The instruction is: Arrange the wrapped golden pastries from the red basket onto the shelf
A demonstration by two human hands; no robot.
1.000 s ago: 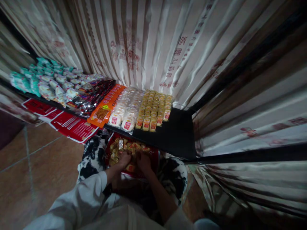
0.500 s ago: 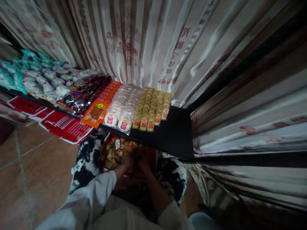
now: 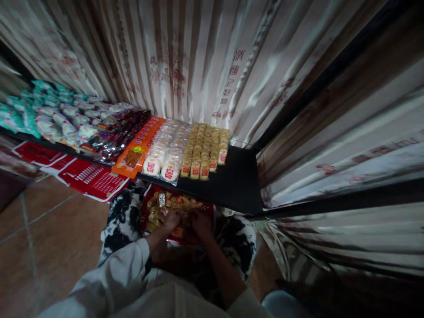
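Behind everything, a striped curtain [image 3: 185, 57] hangs down to a black shelf [image 3: 236, 187]. Along that shelf lie rows of packets: yellow cakes [image 3: 205, 148], pale round cakes [image 3: 167, 152], an orange pack [image 3: 137, 148], dark wrappers [image 3: 119, 132] and teal-and-white bags [image 3: 49, 110]. Red baskets [image 3: 92, 176] stick out below its front edge. Under the shelf's front edge (partly hidden by it) sits a red tray [image 3: 205, 212] of small wrapped sweets [image 3: 159, 205], resting on black-and-white cloth [image 3: 121, 221]. Both hands are in the tray: left hand [image 3: 170, 221] and right hand [image 3: 200, 223] curl down onto the sweets; whether either grips one cannot be told.
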